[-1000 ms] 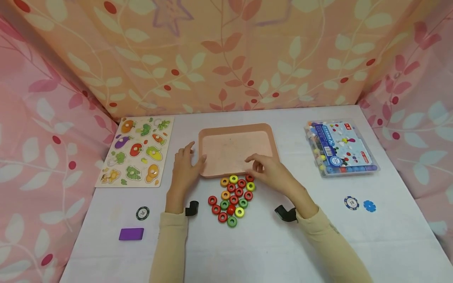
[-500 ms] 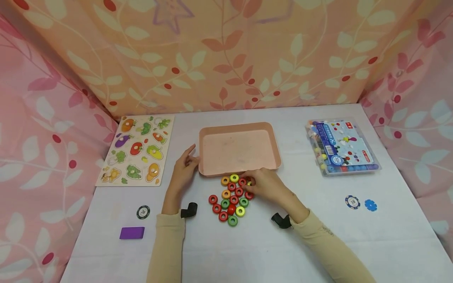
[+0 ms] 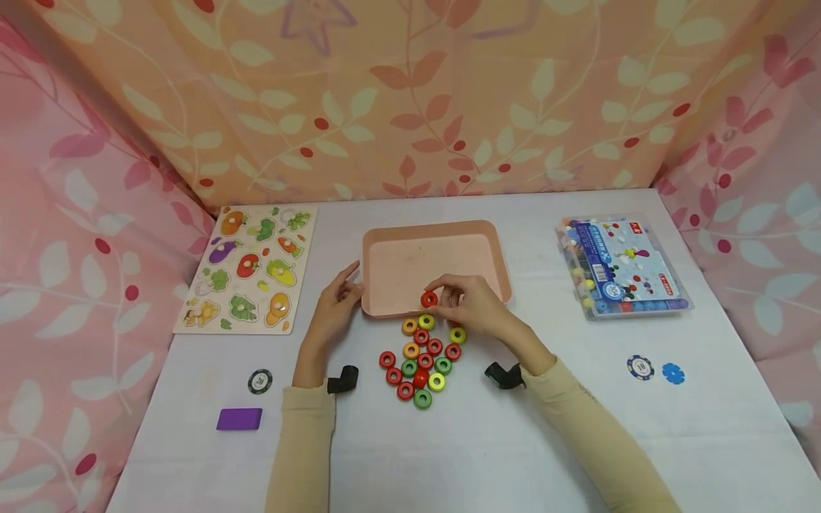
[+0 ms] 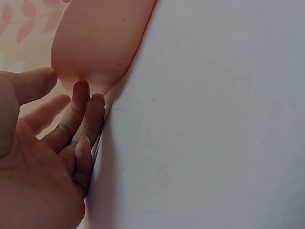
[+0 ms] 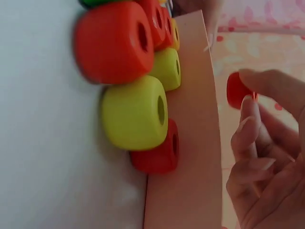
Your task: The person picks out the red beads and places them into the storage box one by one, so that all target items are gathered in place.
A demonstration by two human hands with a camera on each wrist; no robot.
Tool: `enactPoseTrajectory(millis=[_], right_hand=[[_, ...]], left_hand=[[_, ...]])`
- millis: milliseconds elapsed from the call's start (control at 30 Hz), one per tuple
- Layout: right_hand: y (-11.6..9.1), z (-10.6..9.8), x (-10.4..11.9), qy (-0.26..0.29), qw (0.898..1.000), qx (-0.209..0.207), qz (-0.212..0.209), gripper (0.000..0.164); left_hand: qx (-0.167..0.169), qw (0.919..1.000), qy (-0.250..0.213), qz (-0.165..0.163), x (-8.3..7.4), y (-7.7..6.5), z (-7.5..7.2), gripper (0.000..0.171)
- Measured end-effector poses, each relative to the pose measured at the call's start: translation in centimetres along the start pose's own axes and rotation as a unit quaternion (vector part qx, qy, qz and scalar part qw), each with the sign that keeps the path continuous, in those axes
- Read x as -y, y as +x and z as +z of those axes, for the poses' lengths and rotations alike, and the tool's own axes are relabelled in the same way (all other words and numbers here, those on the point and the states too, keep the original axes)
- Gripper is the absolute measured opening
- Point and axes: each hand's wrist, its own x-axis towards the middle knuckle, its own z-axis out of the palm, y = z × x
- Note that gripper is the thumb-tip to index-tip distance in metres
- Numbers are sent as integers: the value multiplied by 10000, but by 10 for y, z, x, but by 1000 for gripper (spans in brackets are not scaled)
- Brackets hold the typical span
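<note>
My right hand (image 3: pixel 473 305) pinches a red bead (image 3: pixel 429 299) between thumb and fingertip, raised over the near rim of the peach tray (image 3: pixel 436 229). In the right wrist view the same bead (image 5: pixel 237 90) shows above the tray's side wall. My left hand (image 3: pixel 333 306) is at the tray's left side; in the left wrist view its loosely bent fingers (image 4: pixel 81 98) touch the tray's outer corner (image 4: pixel 95 43) and hold nothing. Just below the tray lies a cluster of red, yellow, green and orange ring beads, among them a yellow bead (image 3: pixel 457 335) and a green bead (image 3: pixel 422 398).
A vegetable puzzle board (image 3: pixel 247 271) lies at the left, with a dark chip (image 3: pixel 260 381) and a purple block (image 3: pixel 239 419) in front. At the right are a clear case of coloured beads (image 3: pixel 625 267), a white-and-blue chip (image 3: pixel 641 368) and a blue flower-shaped piece (image 3: pixel 673 373).
My right hand reached down to the bead cluster, took a red bead and lifted it up to the tray's near rim. My left hand's fingers drew together against the tray's side.
</note>
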Motion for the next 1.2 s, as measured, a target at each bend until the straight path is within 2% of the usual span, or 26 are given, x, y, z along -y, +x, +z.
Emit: enactPoseTrajectory(millis=[67,267,400,600,667,867,1000,1200], right_hand=[[10,2,-4,4,9997,-134,184,28],[34,13,-14,-285,9948,-368,908,25],[43,20,-18,-252,9922,-403,1154,25],[48,24,-17,108,9964,-125,834,43],[47,23,-16,194,9969,-17,758,45],[36,16,-10,124,9981,12,596,32],[22,12,1,254,9993,47,288,26],[-1,15,15,377,9970,669,-48,22]], left_hand=[[56,10000,-76,-12,-5,-1,-1,50],[249,9996,-130,-88,-41,-14,-6,51],[269,9996,-90,-90,-36,-11,-4,51],[164,9997,-152,-107,-5,2,1,52],[137,9997,-123,-151,0,3,2,52],[116,9997,-87,-184,3,3,0,52],[123,9997,-58,-186,2,2,0,53],[143,9996,-55,-220,0,1,-1,52]])
